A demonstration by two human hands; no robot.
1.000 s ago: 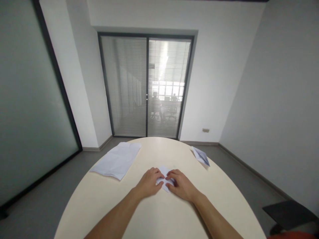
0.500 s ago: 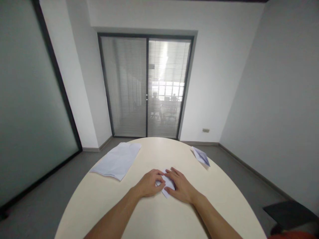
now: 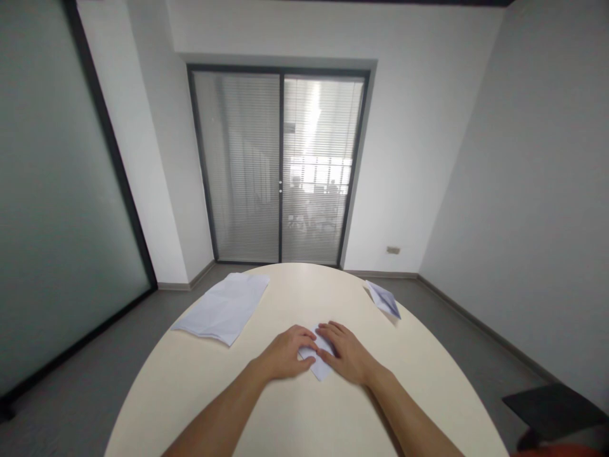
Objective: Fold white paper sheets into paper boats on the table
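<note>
A small folded piece of white paper point(image 3: 320, 370) lies on the table between my two hands, one corner pointing towards me. My left hand point(image 3: 291, 353) rests on its left side, thumb and index finger apart, fingertips on the paper. From the other side, my right hand point(image 3: 346, 350) lies over the right part, fingers stretched forward and thumb tip near the middle of the sheet. Both hands are open and touch the paper from above. The hands cover much of its outline, so the folds beneath them are hidden.
A stack of white paper sheets point(image 3: 228, 308) lies at the table's far left. A folded paper piece point(image 3: 383, 299) stands slightly raised near the right edge. The round cream table point(image 3: 304, 419) curves away on both sides. A dark chair point(image 3: 554, 409) is at lower right.
My right thumb has moved up and inward to the middle of the paper. The left thumb and index finger have parted. More of the paper's near corner shows.
</note>
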